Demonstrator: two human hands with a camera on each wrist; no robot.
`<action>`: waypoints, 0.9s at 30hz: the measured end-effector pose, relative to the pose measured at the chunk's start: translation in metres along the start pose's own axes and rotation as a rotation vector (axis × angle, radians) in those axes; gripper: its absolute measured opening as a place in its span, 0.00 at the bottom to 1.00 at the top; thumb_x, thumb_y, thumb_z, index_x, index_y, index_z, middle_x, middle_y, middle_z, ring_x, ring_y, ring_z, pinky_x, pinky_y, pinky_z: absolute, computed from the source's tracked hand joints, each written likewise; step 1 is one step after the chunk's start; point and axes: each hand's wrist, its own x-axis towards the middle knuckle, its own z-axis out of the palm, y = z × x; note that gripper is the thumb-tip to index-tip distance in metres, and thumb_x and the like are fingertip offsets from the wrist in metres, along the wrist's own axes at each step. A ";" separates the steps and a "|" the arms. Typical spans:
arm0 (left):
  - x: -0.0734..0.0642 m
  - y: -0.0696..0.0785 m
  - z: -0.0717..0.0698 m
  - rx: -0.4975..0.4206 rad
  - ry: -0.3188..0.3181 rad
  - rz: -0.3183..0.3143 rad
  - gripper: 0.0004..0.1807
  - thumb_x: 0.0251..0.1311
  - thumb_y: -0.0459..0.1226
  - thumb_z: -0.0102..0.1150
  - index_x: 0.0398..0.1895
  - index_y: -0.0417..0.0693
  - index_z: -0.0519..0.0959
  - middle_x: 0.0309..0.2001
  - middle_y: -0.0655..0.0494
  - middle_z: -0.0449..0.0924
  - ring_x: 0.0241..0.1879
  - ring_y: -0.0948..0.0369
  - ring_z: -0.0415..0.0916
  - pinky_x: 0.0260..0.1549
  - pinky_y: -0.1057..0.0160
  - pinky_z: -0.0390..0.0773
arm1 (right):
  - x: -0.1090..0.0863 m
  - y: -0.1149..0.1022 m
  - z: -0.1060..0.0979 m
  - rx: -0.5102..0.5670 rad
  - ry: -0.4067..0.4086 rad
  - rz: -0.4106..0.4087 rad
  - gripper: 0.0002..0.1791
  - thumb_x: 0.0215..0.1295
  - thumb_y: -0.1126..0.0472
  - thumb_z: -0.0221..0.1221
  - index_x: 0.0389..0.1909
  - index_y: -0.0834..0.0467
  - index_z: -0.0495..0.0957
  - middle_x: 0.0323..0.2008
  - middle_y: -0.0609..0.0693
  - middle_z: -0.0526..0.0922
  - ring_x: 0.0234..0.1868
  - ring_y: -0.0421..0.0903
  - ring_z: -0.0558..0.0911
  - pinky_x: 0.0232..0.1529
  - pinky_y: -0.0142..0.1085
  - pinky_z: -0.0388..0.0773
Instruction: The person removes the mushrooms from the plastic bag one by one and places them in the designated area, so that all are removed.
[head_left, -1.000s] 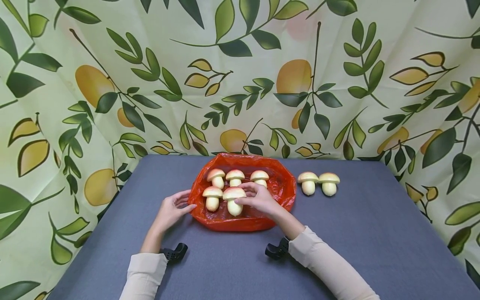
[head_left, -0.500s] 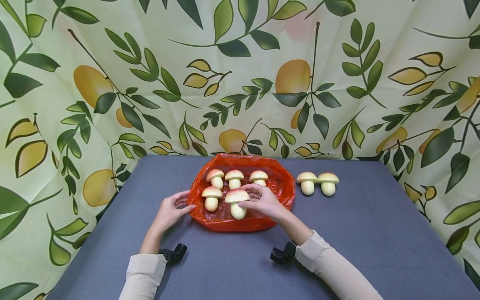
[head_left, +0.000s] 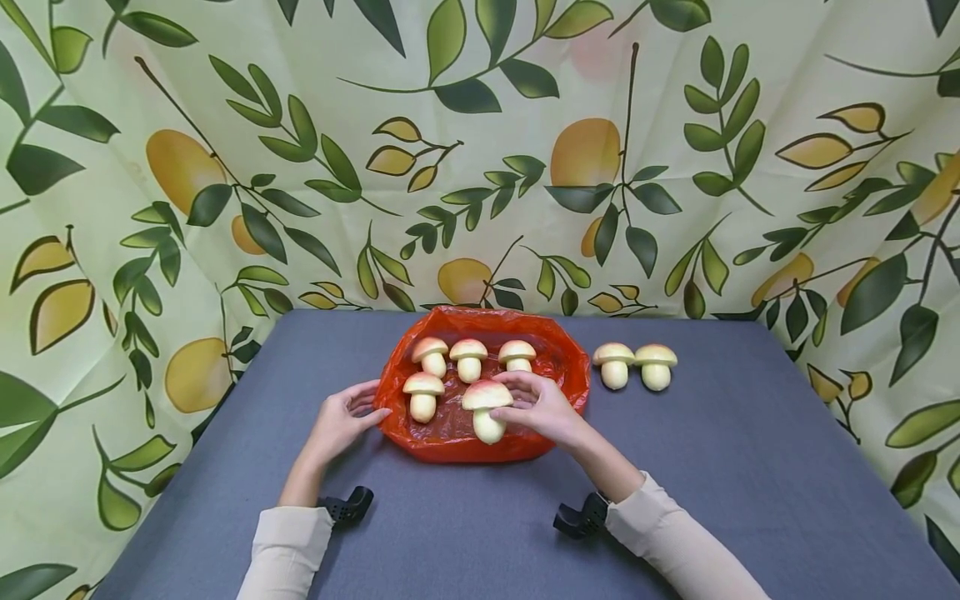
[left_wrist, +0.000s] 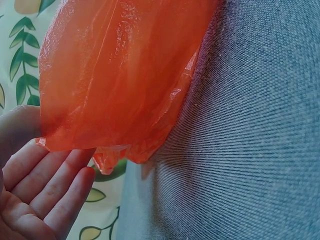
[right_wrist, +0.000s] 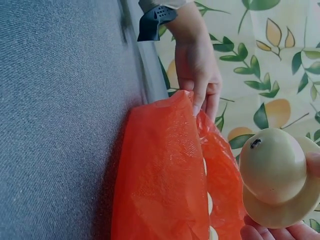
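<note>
In the head view a red plastic bag (head_left: 480, 452) sits with its mouth spread, toward the back of the table. My left hand (head_left: 339, 423) holds its left rim between thumb and fingers, and the left wrist view shows the thin red film (left_wrist: 120, 75) at the fingertips. With my right hand (head_left: 542, 406) I pinch a toy mushroom (head_left: 487, 395), pale stem and reddish cap, over the bag's front part. The right wrist view shows this mushroom (right_wrist: 272, 167) stem first, with a small dark mark. Behind it, several similar mushrooms (head_left: 423, 385) lie inside the bag.
Two more toy mushrooms, one (head_left: 614, 354) beside the other (head_left: 656, 357), stand on the grey tablecloth (head_left: 712, 442) right of the bag. A leaf-patterned curtain (head_left: 480, 167) hangs behind the table. Black camera mounts (head_left: 348, 506) are on both wrists.
My right hand has drawn the mushroom to the right and slightly toward me, away from the mushroom at its left. My left hand stays at the bag's rim.
</note>
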 end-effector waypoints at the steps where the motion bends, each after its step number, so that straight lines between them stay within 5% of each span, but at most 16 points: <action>1: 0.000 0.000 0.000 -0.004 0.001 0.000 0.27 0.56 0.31 0.66 0.60 0.30 0.72 0.55 0.32 0.79 0.53 0.45 0.80 0.53 0.62 0.82 | -0.002 0.000 -0.001 0.002 0.001 -0.008 0.29 0.55 0.64 0.67 0.58 0.67 0.72 0.50 0.62 0.81 0.43 0.35 0.81 0.47 0.23 0.80; 13: 0.001 -0.001 0.000 -0.028 0.007 0.002 0.27 0.56 0.30 0.65 0.59 0.29 0.72 0.55 0.31 0.78 0.54 0.41 0.78 0.55 0.55 0.81 | -0.018 -0.002 -0.019 0.010 0.005 -0.027 0.31 0.55 0.66 0.66 0.59 0.71 0.69 0.54 0.65 0.78 0.44 0.32 0.81 0.48 0.23 0.80; 21: -0.001 0.000 0.001 -0.029 0.000 0.005 0.27 0.56 0.30 0.65 0.59 0.29 0.72 0.55 0.31 0.78 0.54 0.41 0.79 0.54 0.53 0.81 | -0.024 -0.007 -0.035 0.040 -0.002 -0.058 0.31 0.55 0.68 0.67 0.59 0.73 0.68 0.47 0.43 0.81 0.43 0.30 0.82 0.48 0.22 0.80; 27: 0.000 0.000 0.001 -0.030 0.000 0.016 0.27 0.56 0.30 0.66 0.59 0.29 0.72 0.55 0.31 0.78 0.54 0.41 0.79 0.55 0.52 0.80 | -0.029 -0.015 -0.048 0.001 0.015 -0.041 0.32 0.56 0.67 0.66 0.60 0.71 0.68 0.47 0.39 0.81 0.44 0.30 0.82 0.48 0.22 0.81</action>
